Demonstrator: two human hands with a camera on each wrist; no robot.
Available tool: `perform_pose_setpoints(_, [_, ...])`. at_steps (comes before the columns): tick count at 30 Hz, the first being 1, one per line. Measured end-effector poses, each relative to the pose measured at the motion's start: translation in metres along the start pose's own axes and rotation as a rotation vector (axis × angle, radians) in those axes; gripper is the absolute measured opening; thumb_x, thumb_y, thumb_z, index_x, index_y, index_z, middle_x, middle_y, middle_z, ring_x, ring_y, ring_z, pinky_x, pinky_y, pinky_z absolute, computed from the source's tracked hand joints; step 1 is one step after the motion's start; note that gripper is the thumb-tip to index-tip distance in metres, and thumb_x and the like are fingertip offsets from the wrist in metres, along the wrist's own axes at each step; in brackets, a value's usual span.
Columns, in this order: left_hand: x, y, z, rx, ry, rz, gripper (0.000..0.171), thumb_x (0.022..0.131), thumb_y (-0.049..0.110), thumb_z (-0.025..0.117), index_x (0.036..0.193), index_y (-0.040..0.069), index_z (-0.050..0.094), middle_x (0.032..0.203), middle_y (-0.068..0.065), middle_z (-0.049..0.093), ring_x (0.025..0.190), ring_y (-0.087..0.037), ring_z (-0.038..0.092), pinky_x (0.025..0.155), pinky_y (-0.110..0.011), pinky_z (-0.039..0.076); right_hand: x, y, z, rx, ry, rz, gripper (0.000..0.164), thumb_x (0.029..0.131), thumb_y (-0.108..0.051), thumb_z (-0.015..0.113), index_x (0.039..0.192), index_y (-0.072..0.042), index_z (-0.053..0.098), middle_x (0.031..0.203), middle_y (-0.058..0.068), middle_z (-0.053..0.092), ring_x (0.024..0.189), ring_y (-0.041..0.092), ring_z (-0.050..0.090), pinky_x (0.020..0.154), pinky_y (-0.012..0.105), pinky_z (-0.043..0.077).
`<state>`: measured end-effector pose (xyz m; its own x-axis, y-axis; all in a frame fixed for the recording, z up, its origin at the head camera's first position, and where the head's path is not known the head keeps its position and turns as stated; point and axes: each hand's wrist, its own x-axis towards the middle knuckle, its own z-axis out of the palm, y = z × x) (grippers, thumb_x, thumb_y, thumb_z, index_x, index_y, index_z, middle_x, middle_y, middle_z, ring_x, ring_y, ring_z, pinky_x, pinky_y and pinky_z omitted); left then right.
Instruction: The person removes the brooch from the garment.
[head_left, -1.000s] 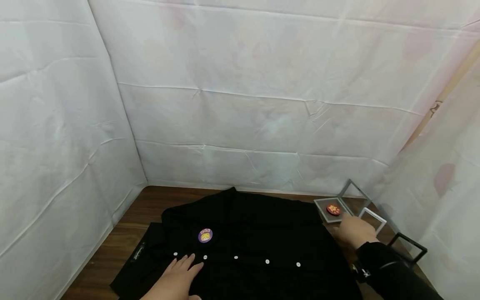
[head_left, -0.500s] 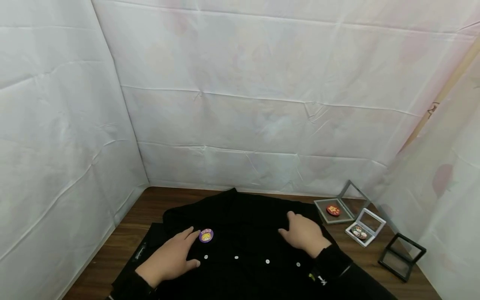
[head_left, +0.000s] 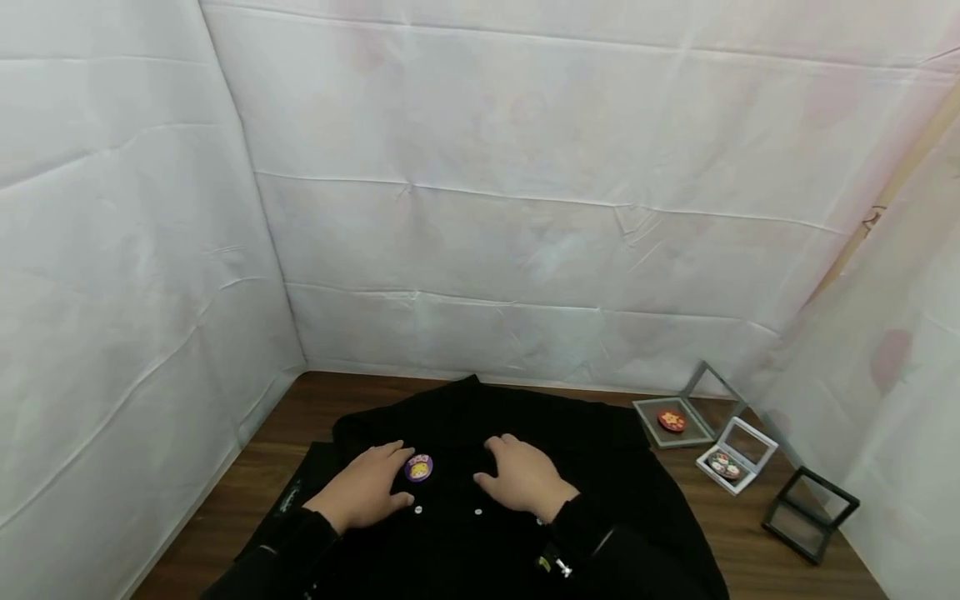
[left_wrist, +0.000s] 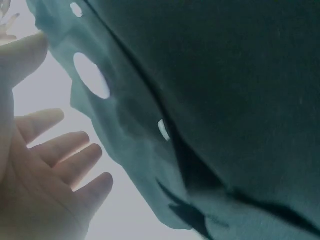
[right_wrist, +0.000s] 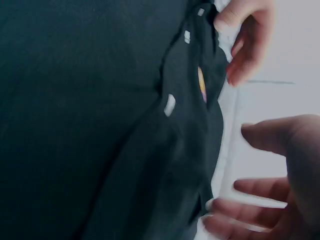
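A black shirt [head_left: 585, 450] with white buttons [head_left: 478, 512] lies spread on the table. On it sits a round purple badge [head_left: 418, 467] with a yellow figure, washed out to a white oval in the left wrist view. My left hand [head_left: 366, 487] is just left of the badge, fingers extended and close to its edge. To the badge's right, my right hand [head_left: 525, 481] hovers over the shirt with relaxed, spread fingers and nothing in them. Both hands [right_wrist: 252, 40] also appear in the right wrist view, apart from each other.
At the right stand three open hinged cases: a grey one [head_left: 697, 435] with a red badge [head_left: 671, 421], a white one [head_left: 742, 482] with a patterned badge [head_left: 724, 465], and a black one [head_left: 798, 533]. White cloth walls [head_left: 480, 242] enclose the wooden table [head_left: 225, 500].
My right hand has left the cases at the right and moved left across the shirt towards the badge. My left hand has risen from the button row to beside the badge.
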<state>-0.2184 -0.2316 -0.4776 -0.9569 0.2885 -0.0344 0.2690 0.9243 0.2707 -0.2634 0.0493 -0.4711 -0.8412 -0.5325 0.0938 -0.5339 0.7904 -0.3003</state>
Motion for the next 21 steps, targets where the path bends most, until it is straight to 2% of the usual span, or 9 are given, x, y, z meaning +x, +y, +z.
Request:
perform_pose_setpoints(5, [0.01, -0.001, 0.008, 0.034, 0.013, 0.04, 0.073, 0.086, 0.04, 0.084, 0.144, 0.006, 0.058, 0.154, -0.02, 0.047, 0.144, -0.041, 0.04, 0.118, -0.06, 0.028, 0.02, -0.019, 0.017, -0.04, 0.016, -0.104, 0.048, 0.096, -0.039, 0.072, 0.13, -0.006, 0.067, 0.119, 0.005, 0.066, 0.101, 0.018, 0.067, 0.085, 0.035, 0.058])
perform_pose_setpoints(10, [0.017, -0.004, 0.015, 0.049, 0.012, 0.047, 0.084, 0.079, 0.047, 0.088, 0.146, 0.007, 0.056, 0.157, -0.021, 0.043, 0.148, -0.044, 0.033, 0.119, -0.062, 0.024, 0.035, -0.034, 0.03, -0.093, 0.004, -0.117, 0.043, 0.097, -0.038, 0.073, 0.127, -0.008, 0.07, 0.116, 0.003, 0.066, 0.1, 0.016, 0.067, 0.087, 0.032, 0.057])
perform_pose_setpoints(16, [0.019, -0.007, 0.02, 0.016, -0.028, -0.009, 0.097, 0.075, 0.056, 0.088, 0.151, 0.008, 0.051, 0.161, -0.024, 0.035, 0.149, -0.047, 0.027, 0.119, -0.065, 0.021, 0.044, -0.039, 0.046, -0.107, -0.025, -0.095, 0.04, 0.095, -0.038, 0.076, 0.125, -0.011, 0.072, 0.113, 0.003, 0.066, 0.097, 0.016, 0.067, 0.084, 0.031, 0.056])
perform_pose_setpoints(21, [0.019, -0.017, 0.024, -0.039, -0.064, -0.08, 0.101, 0.073, 0.061, 0.087, 0.152, 0.009, 0.05, 0.162, -0.024, 0.033, 0.149, -0.048, 0.026, 0.118, -0.067, 0.02, 0.054, -0.036, 0.063, -0.102, -0.059, -0.089, 0.046, 0.091, -0.042, 0.079, 0.129, -0.018, 0.071, 0.115, 0.002, 0.062, 0.093, 0.015, 0.065, 0.079, 0.03, 0.056])
